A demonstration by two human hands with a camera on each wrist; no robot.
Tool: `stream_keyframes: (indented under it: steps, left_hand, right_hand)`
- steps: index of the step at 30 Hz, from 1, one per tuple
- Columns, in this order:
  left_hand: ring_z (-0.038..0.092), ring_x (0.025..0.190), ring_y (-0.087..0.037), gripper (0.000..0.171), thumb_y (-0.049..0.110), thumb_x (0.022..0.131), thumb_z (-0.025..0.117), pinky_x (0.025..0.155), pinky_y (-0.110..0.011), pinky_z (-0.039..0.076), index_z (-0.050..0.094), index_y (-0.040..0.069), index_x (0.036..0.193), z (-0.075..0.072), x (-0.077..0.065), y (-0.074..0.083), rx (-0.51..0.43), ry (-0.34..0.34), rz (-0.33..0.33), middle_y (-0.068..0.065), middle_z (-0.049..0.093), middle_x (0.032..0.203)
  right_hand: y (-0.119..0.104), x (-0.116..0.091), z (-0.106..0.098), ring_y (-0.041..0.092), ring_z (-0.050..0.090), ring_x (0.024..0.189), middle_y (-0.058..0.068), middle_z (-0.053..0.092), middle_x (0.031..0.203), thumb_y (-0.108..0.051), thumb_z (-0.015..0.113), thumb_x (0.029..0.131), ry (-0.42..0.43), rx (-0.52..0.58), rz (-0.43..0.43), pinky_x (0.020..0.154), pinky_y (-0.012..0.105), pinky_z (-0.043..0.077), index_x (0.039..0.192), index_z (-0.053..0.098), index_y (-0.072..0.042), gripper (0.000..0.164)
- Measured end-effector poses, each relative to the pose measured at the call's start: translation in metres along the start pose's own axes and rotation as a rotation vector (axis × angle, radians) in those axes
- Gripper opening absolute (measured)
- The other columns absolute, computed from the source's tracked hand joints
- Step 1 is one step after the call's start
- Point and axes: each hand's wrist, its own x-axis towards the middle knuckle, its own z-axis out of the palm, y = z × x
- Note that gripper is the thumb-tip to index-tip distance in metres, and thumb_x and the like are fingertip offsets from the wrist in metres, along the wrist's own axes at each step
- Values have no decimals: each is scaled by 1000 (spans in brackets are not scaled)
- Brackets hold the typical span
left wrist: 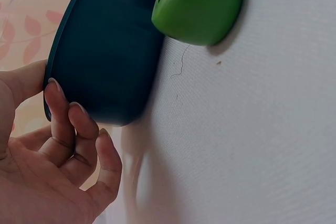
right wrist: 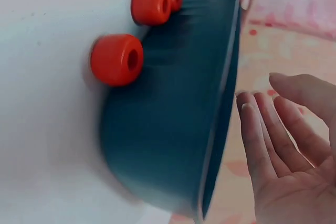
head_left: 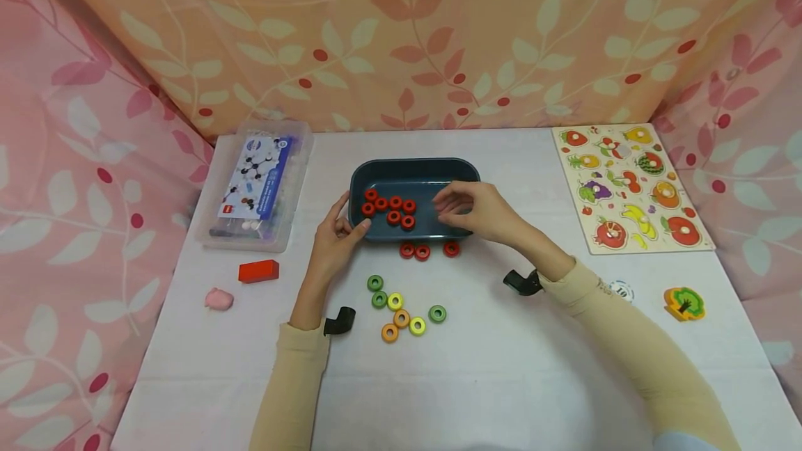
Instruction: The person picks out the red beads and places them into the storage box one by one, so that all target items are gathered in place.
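A dark blue rectangular tray (head_left: 413,174) sits near the table's back, with several red ring-shaped beads (head_left: 393,217) gathered in its left half. My left hand (head_left: 336,239) pinches its left end by the rim; the left wrist view shows the fingers (left wrist: 59,114) bent against the outer wall. Over the right half hovers my right hand (head_left: 479,211), thumb and fingers apart and holding nothing. Three more red beads (head_left: 422,252) stand along the tray's front wall. Closer to me lie green beads (head_left: 379,299), yellow beads (head_left: 417,326) and orange beads (head_left: 390,333).
At left are a clear plastic box (head_left: 291,193) with a printed card, a red block (head_left: 258,271) and a pink pig figure (head_left: 218,299). On the right lie a fruit puzzle board (head_left: 626,211) and a tree-shaped piece (head_left: 685,304). Patterned curtains (head_left: 426,40) enclose the table.
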Motion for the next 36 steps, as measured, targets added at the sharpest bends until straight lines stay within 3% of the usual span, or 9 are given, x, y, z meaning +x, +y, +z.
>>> stream_keyframes:
  steps: [8, 11, 13, 17, 21, 24, 30, 36]
  left_hand:
    - [38, 59, -14, 71, 32, 92, 74, 60, -28, 33, 40, 27, 154, 0, -1, 0, 0, 0, -11, -4, 48, 69]
    - [46, 59, -17, 72, 32, 93, 73, 61, -29, 36, 39, 28, 155, -1, -2, 1, 5, -15, -15, -10, 56, 69]
    - [53, 60, -22, 72, 32, 93, 73, 62, -30, 37, 37, 28, 156, -1, -2, 1, 3, -27, -16, -16, 62, 71]
    - [57, 62, -32, 72, 32, 94, 71, 64, -32, 36, 35, 28, 156, -1, -3, 2, -6, -50, -13, -23, 68, 75]
    - [56, 62, -32, 72, 33, 94, 71, 63, -32, 34, 35, 29, 156, -1, -2, 2, -9, -53, -18, -25, 68, 76]
    - [51, 56, -23, 72, 31, 94, 71, 60, -30, 33, 34, 28, 156, -1, -2, 1, -28, -57, -19, -28, 67, 77]
    - [42, 51, -11, 73, 20, 96, 70, 58, -28, 30, 32, 17, 158, -2, -3, 13, -62, -78, -32, -37, 64, 80]
    - [48, 54, -18, 70, 14, 96, 68, 59, -28, 33, 32, 8, 157, -7, -13, 41, -39, -86, -26, -38, 62, 81]
  right_hand:
    - [5, -25, -31, 16, 64, 92, 8, 72, 102, -12, 82, 84, 23, -92, 22, 83, 35, 52, 114, 71, -12, 32]
    - [11, -33, -45, 18, 61, 90, 2, 72, 97, -16, 81, 85, 0, -124, 56, 79, 33, 50, 112, 73, -12, 29]
    - [14, -39, -53, 18, 60, 86, 1, 72, 92, -17, 81, 86, -68, -113, 102, 76, 30, 49, 108, 75, -11, 24]
    - [21, -48, -62, 19, 59, 77, 10, 72, 85, -14, 77, 88, -306, -66, 179, 68, 27, 49, 112, 76, -8, 24]
    - [31, -51, -55, 22, 62, 74, 15, 72, 89, -9, 75, 89, -519, 13, 208, 68, 27, 51, 131, 67, -6, 43]
    - [40, -53, -44, 23, 64, 77, 14, 72, 97, -10, 77, 88, -599, 66, 228, 70, 27, 52, 143, 55, -5, 60]
    - [49, -52, -24, 20, 57, 75, 12, 68, 98, -14, 79, 87, -644, 70, 255, 69, 23, 47, 154, 40, -11, 77]
    - [52, -53, -14, 19, 58, 75, 10, 66, 96, -14, 79, 87, -628, 63, 259, 70, 24, 47, 155, 38, -17, 79]
